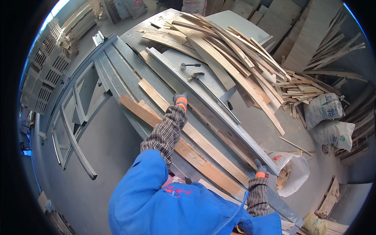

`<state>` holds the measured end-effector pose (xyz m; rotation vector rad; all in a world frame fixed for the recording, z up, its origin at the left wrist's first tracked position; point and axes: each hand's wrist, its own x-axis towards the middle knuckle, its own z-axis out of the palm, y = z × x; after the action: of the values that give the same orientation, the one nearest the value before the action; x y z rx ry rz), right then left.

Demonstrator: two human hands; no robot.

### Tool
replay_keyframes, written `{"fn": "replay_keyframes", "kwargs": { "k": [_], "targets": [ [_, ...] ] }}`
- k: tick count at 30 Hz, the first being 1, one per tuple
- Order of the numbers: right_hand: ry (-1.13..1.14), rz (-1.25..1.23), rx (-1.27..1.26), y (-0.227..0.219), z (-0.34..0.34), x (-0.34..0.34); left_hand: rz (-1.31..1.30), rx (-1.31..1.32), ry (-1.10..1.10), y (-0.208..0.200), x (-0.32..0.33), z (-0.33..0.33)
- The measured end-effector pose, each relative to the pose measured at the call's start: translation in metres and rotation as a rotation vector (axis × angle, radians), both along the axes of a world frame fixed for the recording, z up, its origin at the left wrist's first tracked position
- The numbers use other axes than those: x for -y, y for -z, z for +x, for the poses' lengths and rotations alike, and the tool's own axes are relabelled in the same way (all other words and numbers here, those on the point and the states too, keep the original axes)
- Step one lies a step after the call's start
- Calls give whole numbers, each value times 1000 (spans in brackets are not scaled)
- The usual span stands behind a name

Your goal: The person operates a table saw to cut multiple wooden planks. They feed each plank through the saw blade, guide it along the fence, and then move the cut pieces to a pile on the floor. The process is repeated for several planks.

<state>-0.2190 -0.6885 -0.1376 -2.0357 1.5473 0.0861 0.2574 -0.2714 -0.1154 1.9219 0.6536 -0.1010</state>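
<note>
A long wooden board (219, 131) lies along a silver metal fence (219, 105) on a grey machine table. My left hand (181, 98), in a grey glove with an orange cuff, is closed on it about midway; its fingertips are partly hidden. At the near right end, my right hand (260, 168), gloved alike, grips the same board close to the fence's end. Closer to my body rest a pale strip (207, 148) and a wider reddish plank (196, 160), both passing under my left forearm. Beyond the fence, a hammer (195, 76) sits on the table.
A big heap of loose boards (231, 51) covers the far side. An open white sack (295, 174) with offcuts stands by my right hand. Full white sacks (325, 111) and scrap strips lie farther right. A metal frame (72, 125) juts out on the left.
</note>
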Motion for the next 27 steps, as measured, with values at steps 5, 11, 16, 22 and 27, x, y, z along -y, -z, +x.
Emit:
{"fn": "replay_keyframes", "kwargs": {
  "k": [5, 11, 16, 22, 27],
  "targets": [
    [83, 340, 289, -95, 22, -47, 3, 69, 126, 22, -18, -14],
    [-132, 169, 312, -14, -4, -8, -132, 183, 181, 61, 13, -70],
    [-85, -3, 9, -11, 16, -12, -318, 209, 219, 71, 14, -76],
    [-3, -112, 61, -2, 4, -8, -87, 99, 174, 46, 42, -66],
    [-90, -109, -11, -7, 48, -40, -22, 42, 71, 36, 8, -39]
  ]
}}
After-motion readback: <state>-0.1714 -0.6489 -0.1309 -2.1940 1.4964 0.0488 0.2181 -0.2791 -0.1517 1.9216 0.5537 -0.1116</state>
